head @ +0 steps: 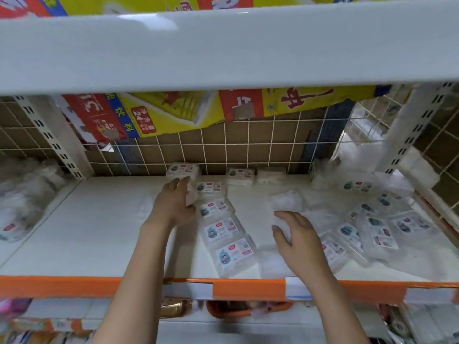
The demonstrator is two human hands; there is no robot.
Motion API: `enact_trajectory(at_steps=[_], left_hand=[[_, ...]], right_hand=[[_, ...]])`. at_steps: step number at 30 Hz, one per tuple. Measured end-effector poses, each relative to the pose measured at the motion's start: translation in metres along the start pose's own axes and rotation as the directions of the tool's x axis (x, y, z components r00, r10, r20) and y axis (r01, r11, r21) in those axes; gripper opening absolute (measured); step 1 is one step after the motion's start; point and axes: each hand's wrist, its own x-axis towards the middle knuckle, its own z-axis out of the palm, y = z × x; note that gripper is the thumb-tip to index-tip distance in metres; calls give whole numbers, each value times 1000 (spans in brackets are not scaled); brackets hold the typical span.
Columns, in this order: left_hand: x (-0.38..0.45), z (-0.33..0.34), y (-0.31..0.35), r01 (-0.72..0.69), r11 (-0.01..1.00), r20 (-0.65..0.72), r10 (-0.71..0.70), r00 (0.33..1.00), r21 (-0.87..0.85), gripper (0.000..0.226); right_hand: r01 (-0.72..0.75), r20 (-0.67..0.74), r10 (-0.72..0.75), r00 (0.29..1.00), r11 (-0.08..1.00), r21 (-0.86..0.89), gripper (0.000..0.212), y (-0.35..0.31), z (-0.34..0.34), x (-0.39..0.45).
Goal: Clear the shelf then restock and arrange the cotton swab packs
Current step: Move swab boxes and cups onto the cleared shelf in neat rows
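The white shelf [99, 232] holds clear cotton swab packs with white and blue labels. A row of packs [223, 229] lies flat down the middle, running from the back toward the front edge. My left hand [173, 207] is at the far end of that row and grips one pack [192, 194] between fingers and thumb. Just right of the row, my right hand [298, 237] curls its fingers round a clear, blurred pack [283, 207]. A loose pile of packs [372, 232] covers the right part. Three more packs [239, 175] stand at the back.
A wire grid back panel [223, 145] closes the rear, with a yellow and red carton [173, 112] behind it. The upper shelf [223, 45] hangs low overhead. An orange front rail [74, 286] carries price tags. Bagged cotton goods [22, 199] sit left of the upright post.
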Motion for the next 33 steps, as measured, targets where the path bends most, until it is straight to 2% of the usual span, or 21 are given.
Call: enact_trajectory(at_steps=[3,5,9,15,19,23,28,33], left_hand=[[10,-3,3,81,990,157,-99,983,116,96],[15,-1,2,96,983,179,-123,976,156,100],[19,6,-1,96,979,140,-122,983,182,100],[21,2,-5,92,974,64,-107,992,206,84],[1,-5,-7,62,993,-9,-61,998,105,69],[-29,-9,0,-11,1000,-83,12,996,10,70],[-59,-8,15,-40,999,-128,38,991,-10,82],[-77,-9,15,-16,1000,-180,13,984,-13,83]], right_hand=[[3,-4,-3,1000,1000,2,31,6,-2,1],[12,-11,-12,1000,1000,6,32,9,-3,3],[23,-14,-23,1000,1000,10,32,11,-1,9],[86,30,-86,996,996,11,33,6,6,24],[148,92,-146,985,989,-18,35,-2,11,52],[268,187,-240,953,952,-147,39,-11,22,105],[272,375,-166,912,929,-251,47,-26,41,160],[280,460,-83,884,882,-379,56,-26,60,182]])
